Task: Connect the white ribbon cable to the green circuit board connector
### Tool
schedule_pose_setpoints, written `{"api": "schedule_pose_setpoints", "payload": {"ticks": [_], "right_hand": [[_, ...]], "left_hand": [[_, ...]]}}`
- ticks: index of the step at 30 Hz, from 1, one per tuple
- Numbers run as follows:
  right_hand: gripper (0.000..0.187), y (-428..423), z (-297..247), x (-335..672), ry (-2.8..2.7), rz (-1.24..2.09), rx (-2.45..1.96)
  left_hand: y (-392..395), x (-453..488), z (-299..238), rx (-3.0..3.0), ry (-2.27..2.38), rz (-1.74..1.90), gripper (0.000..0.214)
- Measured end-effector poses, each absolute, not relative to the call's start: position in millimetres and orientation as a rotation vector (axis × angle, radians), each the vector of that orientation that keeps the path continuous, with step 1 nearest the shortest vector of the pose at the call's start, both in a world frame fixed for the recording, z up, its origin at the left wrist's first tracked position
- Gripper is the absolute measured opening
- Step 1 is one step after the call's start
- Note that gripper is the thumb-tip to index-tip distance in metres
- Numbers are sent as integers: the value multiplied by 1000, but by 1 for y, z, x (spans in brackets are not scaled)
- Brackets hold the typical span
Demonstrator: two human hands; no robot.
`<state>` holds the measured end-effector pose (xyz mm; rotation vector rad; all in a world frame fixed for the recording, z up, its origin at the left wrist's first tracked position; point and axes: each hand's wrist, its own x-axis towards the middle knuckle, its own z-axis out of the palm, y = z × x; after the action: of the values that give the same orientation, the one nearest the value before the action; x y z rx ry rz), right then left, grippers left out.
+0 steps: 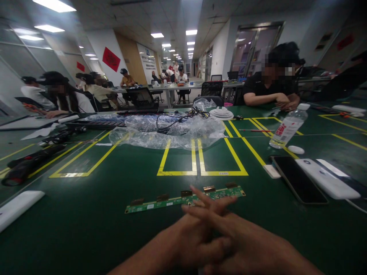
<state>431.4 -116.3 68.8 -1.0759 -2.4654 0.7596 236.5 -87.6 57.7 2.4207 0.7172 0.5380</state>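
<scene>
Near the front edge of the table, my left hand and my right hand lie crossed, their fingers laced through each other. The fingers of both look stretched out and apart, with nothing visible in them. Just beyond the fingertips lies a long, narrow green circuit board with several brown flexible tabs along its far edge. My fingers cover part of its right half in this view; whether they touch it I cannot tell.
Clear plastic wrap with black cables lies farther back, beside a white round vented cover. At right are a bottle, a phone and a white device. A person sits across; a flashlight lies left.
</scene>
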Motion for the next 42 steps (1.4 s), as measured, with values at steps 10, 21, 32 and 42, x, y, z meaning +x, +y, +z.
{"api": "schedule_pose_setpoints", "payload": {"ticks": [10,21,32,42], "right_hand": [[29,-52,21,482,-2110,405,-1482],[20,-41,10,472,-2266,388,-1617],[18,-44,18,470,-2274,412,-1591],[22,-48,16,465,-2314,340,-1475]], "left_hand": [[-33,210,2,2699,1041,717,36],[-29,219,2,2695,1093,495,28],[-28,215,0,2614,1211,491,26],[-33,221,1,2831,1349,469,17]]}}
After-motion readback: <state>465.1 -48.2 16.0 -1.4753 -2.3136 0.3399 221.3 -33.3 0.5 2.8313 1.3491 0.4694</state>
